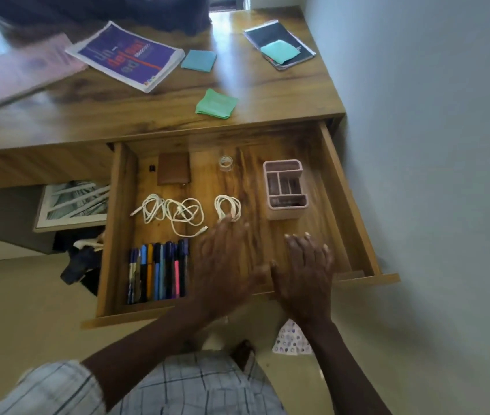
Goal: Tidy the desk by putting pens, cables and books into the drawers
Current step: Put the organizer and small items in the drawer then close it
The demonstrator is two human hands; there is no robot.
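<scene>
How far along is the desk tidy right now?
Done: pens and white cables lie in the open drawer. In hand: nothing; left hand and right hand hover empty over it. Left: purple book, pink book and black notebook on the desk.

The left hand (225,265) is smeared by motion blur. The pink book (28,70) is blurred, and the picture's left edge cuts off the tabletop (147,115).

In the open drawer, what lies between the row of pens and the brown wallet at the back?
In the head view, the tangled white cables lie between the pens and the wallet.
</scene>
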